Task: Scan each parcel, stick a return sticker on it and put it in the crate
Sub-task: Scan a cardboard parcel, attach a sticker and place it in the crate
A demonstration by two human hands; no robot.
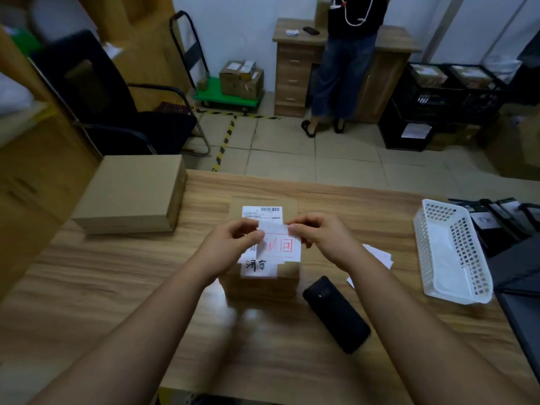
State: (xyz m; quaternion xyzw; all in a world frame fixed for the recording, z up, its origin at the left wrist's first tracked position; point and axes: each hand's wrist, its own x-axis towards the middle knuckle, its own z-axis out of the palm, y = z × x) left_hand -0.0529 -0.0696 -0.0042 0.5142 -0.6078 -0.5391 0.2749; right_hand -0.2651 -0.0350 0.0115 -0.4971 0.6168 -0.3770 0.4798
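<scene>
Both hands, left and right, pinch a return sticker over the parcel; white basket beside.

Glossy wood-grain table, prob. laminate; cardboard parcel

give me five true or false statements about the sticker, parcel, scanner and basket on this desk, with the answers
1. Both hands pinch the return sticker over the parcel. True: the left hand and right hand hold its top edge.
2. The black handheld scanner is in the right hand. False: it lies on the desk, right of the parcel.
3. The white basket sits at the desk's right side. True.
4. The sticker's print is green. False: it is red.
5. The flat cardboard box lies on the desk's far left. True.
</scene>
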